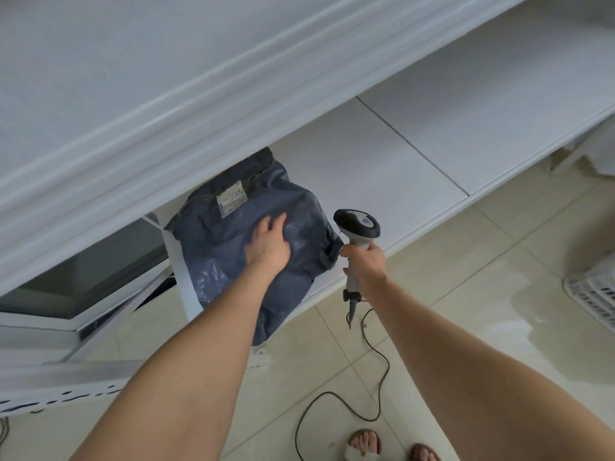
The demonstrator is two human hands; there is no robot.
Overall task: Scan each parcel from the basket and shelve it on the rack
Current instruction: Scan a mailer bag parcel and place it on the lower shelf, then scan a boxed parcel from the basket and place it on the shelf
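Your left hand presses flat, fingers spread, on the parcel on the rack; your right hand, just right of it, grips the scanner.

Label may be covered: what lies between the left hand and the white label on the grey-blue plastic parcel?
Only wrinkled film of the grey-blue plastic parcel; the left hand rests apart from the white label, uncovered in the head view.
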